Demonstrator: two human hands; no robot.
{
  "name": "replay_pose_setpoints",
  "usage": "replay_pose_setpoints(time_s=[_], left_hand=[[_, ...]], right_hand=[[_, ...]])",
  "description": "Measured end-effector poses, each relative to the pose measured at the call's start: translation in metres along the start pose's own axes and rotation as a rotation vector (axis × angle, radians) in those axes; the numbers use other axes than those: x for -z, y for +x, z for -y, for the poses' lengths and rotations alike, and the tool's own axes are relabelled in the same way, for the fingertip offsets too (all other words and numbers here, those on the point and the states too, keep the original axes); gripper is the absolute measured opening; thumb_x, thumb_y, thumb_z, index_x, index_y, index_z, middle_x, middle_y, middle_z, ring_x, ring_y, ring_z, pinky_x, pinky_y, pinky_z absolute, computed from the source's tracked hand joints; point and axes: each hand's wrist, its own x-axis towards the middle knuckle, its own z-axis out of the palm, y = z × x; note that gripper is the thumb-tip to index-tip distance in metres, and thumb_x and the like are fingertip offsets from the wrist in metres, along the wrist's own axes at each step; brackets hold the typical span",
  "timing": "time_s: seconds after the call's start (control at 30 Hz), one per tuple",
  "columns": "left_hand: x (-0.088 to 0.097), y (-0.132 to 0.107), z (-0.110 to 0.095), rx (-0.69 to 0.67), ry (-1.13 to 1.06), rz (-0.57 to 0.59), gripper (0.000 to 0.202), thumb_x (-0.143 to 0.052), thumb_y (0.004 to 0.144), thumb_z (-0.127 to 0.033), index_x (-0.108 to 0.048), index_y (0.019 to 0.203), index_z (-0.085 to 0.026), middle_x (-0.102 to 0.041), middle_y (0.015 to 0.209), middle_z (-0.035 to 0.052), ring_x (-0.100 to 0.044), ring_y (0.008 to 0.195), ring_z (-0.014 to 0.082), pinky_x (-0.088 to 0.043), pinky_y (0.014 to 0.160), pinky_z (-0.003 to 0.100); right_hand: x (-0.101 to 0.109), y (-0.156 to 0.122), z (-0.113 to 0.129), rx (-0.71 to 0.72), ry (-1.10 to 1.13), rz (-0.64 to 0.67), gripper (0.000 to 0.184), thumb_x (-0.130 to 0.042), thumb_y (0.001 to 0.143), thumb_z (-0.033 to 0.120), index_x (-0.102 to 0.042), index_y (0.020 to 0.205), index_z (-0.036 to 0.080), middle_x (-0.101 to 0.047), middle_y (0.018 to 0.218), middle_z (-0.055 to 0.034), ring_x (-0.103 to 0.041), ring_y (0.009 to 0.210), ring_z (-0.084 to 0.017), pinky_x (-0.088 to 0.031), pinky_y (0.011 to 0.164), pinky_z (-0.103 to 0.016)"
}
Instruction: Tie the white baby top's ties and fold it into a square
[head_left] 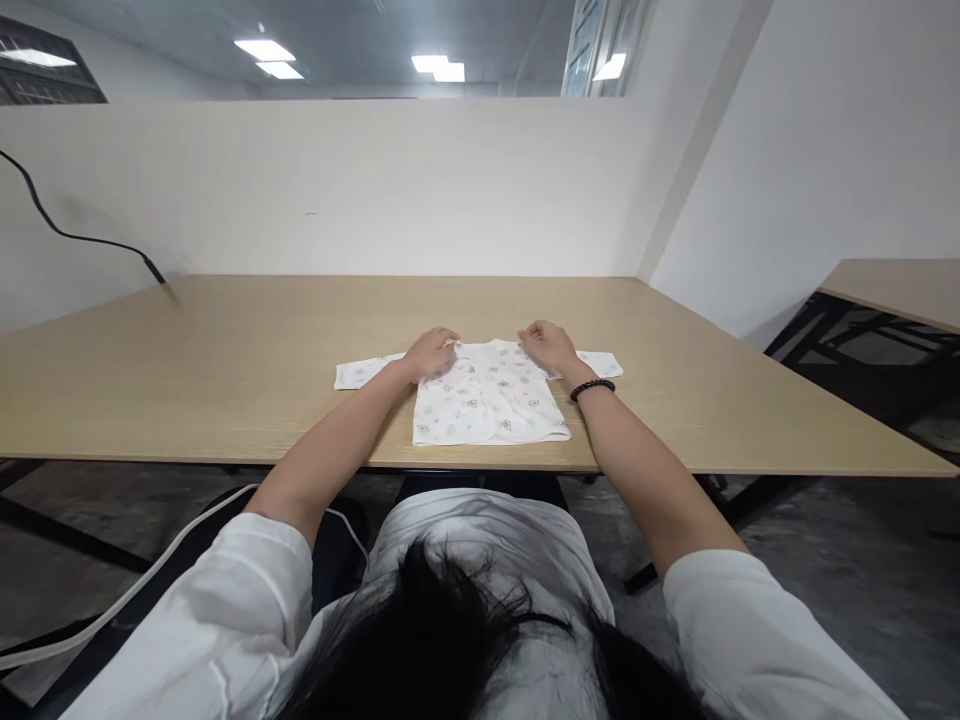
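A small white baby shirt (pixel 487 400) with a scattered print lies spread on the table, its hem toward me and its long sleeves out to both sides. My left hand (pixel 433 354) is at the shirt's left shoulder, fingers bent and closed on the cloth; the fingertips are slightly blurred. At the right shoulder, close to the neckline, my right hand (pixel 550 347) has its fingers curled in and pinched at the fabric. A dark beaded bracelet (pixel 592 389) circles my right wrist. My hands and forearms cover parts of both sleeves.
The shirt lies near the front edge of the wooden table (pixel 262 320). A white partition (pixel 412 190) rises behind it. A black cable (pixel 97 239) comes down at the far left. Another table (pixel 900 285) stands at the right, and a white cord (pixel 150 575) hangs at lower left.
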Motion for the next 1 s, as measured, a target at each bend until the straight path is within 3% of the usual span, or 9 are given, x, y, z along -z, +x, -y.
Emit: replay_pose_setpoints(time_s=[0.1,0.2,0.33,0.47,0.57,0.7,0.83,1.0], left_hand=[[0.009,0.003,0.015,0.176,0.082,-0.045,0.039,-0.048,0.083,-0.024,-0.067,0.115,-0.015,-0.066,0.127,0.0164,-0.059,0.120,0.0304,-0.045,0.100,0.039],[0.017,-0.001,0.026,0.281,0.120,-0.007,0.027,-0.056,0.076,-0.027,-0.068,0.099,-0.019,-0.072,0.111,0.0140,-0.065,0.107,0.0324,-0.048,0.089,0.039],[0.026,-0.008,0.035,0.236,-0.050,0.101,0.015,-0.054,0.077,-0.033,-0.061,0.079,-0.020,-0.072,0.087,0.0086,-0.066,0.082,0.0252,-0.047,0.071,0.033],[0.037,-0.012,0.041,0.166,-0.181,0.096,0.018,-0.061,0.072,-0.037,-0.053,0.076,-0.021,-0.063,0.075,0.0039,-0.057,0.069,0.0190,-0.041,0.059,0.028],[0.050,-0.016,0.043,0.087,-0.309,0.144,0.026,-0.064,0.068,-0.039,-0.053,0.084,-0.022,-0.058,0.072,-0.0002,-0.050,0.062,0.0147,-0.039,0.056,0.025],[0.064,-0.023,0.047,0.007,-0.349,0.321,0.029,-0.065,0.062,-0.038,-0.064,0.087,-0.023,-0.065,0.080,0.0013,-0.054,0.065,0.0152,-0.041,0.059,0.025],[0.071,-0.024,0.053,0.052,-0.194,0.429,0.018,-0.059,0.057,-0.031,-0.072,0.066,-0.022,-0.070,0.073,0.0021,-0.057,0.069,0.0181,-0.042,0.063,0.027],[0.067,-0.016,0.062,0.109,-0.057,0.358,0.018,-0.056,0.055,-0.022,-0.073,0.061,-0.023,-0.066,0.062,-0.0005,-0.058,0.069,0.0192,-0.044,0.066,0.027]], right_hand=[[-0.006,0.004,-0.017,0.045,-0.350,-0.004,0.024,-0.060,0.091,0.032,-0.066,0.104,0.013,-0.068,0.118,-0.0194,-0.061,0.113,-0.031,-0.046,0.096,-0.040],[-0.006,0.006,-0.026,0.071,-0.434,0.041,0.018,-0.056,0.088,0.025,-0.066,0.099,0.014,-0.067,0.115,-0.0177,-0.061,0.108,-0.028,-0.045,0.092,-0.034],[0.001,0.009,-0.030,0.072,-0.341,0.030,0.009,-0.055,0.084,0.024,-0.060,0.089,0.018,-0.067,0.103,-0.0128,-0.059,0.095,-0.025,-0.044,0.081,-0.030],[0.020,0.003,-0.032,0.054,-0.043,0.111,0.020,-0.058,0.080,0.031,-0.051,0.096,0.022,-0.060,0.083,-0.0021,-0.052,0.071,-0.017,-0.041,0.062,-0.025],[0.037,-0.005,-0.033,0.006,0.144,0.263,0.029,-0.058,0.073,0.030,-0.047,0.100,0.026,-0.045,0.066,0.0056,-0.039,0.053,-0.014,-0.031,0.049,-0.024],[0.052,-0.010,-0.034,-0.006,0.160,0.408,0.020,-0.058,0.065,0.028,-0.058,0.084,0.021,-0.045,0.060,0.0042,-0.037,0.051,-0.012,-0.029,0.048,-0.025],[0.056,-0.008,-0.036,-0.018,-0.007,0.404,0.015,-0.058,0.061,0.023,-0.066,0.072,0.018,-0.048,0.055,0.0027,-0.038,0.051,-0.012,-0.030,0.051,-0.027],[0.053,-0.003,-0.039,-0.018,-0.140,0.353,0.027,-0.054,0.058,0.011,-0.072,0.078,0.016,-0.053,0.055,0.0011,-0.045,0.053,-0.014,-0.036,0.054,-0.028]])
